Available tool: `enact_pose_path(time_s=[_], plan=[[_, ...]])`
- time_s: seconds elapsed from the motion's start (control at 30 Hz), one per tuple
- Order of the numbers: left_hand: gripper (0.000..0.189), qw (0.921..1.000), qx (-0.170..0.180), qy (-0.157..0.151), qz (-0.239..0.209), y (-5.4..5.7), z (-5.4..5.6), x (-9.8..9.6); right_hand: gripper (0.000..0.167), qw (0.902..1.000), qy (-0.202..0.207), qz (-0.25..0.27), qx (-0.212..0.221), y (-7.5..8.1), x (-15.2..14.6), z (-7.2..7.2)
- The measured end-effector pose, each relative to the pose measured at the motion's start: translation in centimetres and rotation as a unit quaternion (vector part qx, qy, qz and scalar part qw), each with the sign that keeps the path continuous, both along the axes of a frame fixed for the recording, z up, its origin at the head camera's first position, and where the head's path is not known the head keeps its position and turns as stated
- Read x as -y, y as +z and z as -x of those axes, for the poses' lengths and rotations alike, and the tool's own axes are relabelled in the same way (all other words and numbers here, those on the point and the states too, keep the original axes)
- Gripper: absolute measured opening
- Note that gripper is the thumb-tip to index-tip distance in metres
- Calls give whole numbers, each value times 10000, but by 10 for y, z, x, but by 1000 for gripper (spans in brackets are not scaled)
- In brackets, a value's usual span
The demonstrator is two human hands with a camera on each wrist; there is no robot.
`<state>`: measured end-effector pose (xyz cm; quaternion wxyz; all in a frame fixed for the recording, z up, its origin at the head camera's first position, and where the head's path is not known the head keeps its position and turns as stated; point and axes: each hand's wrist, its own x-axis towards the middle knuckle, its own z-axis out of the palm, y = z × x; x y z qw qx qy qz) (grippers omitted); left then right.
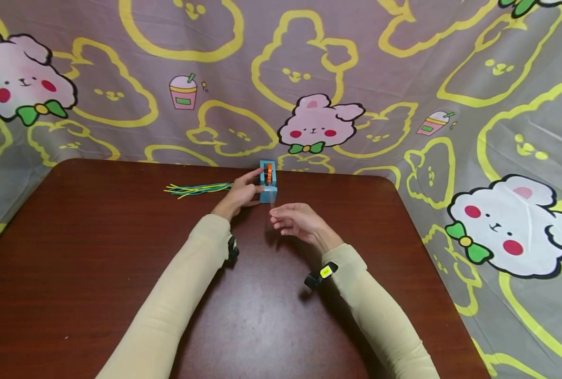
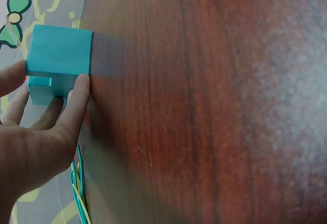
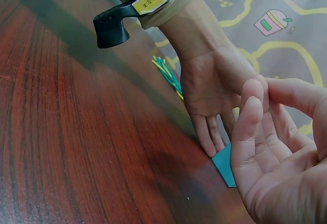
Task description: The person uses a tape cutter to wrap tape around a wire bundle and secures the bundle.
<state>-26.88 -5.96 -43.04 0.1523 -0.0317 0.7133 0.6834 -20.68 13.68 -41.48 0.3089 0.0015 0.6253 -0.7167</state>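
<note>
A blue tape dispenser [image 1: 268, 197] with an orange reel [image 1: 269, 172] stands at the far edge of the table. My left hand [image 1: 239, 193] grips it from the left side; in the left wrist view, fingertips press the sides of the blue body [image 2: 60, 50]. From its front a strip of clear tape [image 1: 272, 199] stretches toward me. My right hand [image 1: 302, 221] pinches the end of that strip between thumb and index finger, in front of the dispenser. In the right wrist view the pinching fingers hide most of the dispenser, and the thin tape hardly shows.
Several yellow and green thin strands [image 1: 195, 190] lie in a bundle left of the dispenser, partly behind my left hand. A patterned curtain [image 1: 228, 126] hangs right behind the far edge of the brown table [image 1: 96, 252].
</note>
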Motion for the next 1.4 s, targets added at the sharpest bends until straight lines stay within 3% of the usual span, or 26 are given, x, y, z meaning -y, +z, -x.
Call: enact_pose_path(time_s=[0.33, 1.4], plan=[[61, 10000, 6, 18, -9, -3, 1, 1, 41, 10000, -7, 95, -14, 1, -1, -3], [60, 9999, -27, 14, -150, -3, 2, 1, 44, 9997, 162, 171, -90, -1, -2, -13]])
